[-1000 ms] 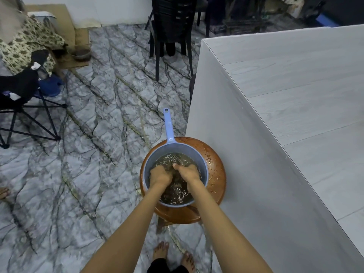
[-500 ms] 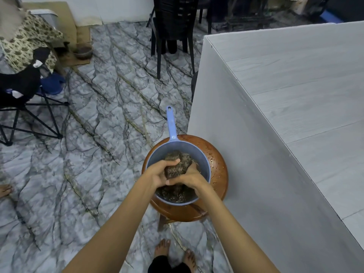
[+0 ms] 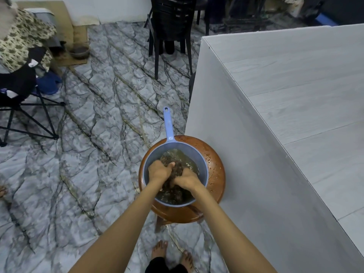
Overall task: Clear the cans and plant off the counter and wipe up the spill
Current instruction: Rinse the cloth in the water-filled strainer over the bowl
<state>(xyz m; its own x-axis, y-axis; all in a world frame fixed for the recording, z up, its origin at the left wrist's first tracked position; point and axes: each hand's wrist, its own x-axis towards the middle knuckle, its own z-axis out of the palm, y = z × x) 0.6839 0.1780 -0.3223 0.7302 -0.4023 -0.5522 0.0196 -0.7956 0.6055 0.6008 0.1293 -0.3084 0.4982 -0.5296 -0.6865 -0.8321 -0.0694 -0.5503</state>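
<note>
- Both hands are down in a blue dipper (image 3: 151, 160) full of murky water, and that dipper sits on a round brown stool (image 3: 216, 174) right against the side of the counter (image 3: 295, 91).
- Left hand (image 3: 158, 171) is curled shut around the 9 o'clock side of a dark soggy cloth (image 3: 178, 168), thumb poking out toward 1 o'clock.
- Right hand (image 3: 188, 179) is clamped on the same cloth from the 3 o'clock side, fingers wrapped over it, so the wad is squeezed between the two hands, partly above the water.
- The dipper's handle (image 3: 168, 123) sticks straight out at 12 o'clock, past the stool's rim.
- Stool top has droplets and little bits on its 3 o'clock side.
- The counter fills the whole 1 to 4 o'clock part of the view, pale grey wood-look top. Can't see any cans or plant on the part that shows, and can't make out a spill either.
- Bare feet (image 3: 160, 249) at 6 o'clock on the marbled floor (image 3: 88, 174).
- Black chair (image 3: 171, 26) at 12 o'clock, folding chair (image 3: 21, 99) at 9 o'clock with a patterned cloth above it.
</note>
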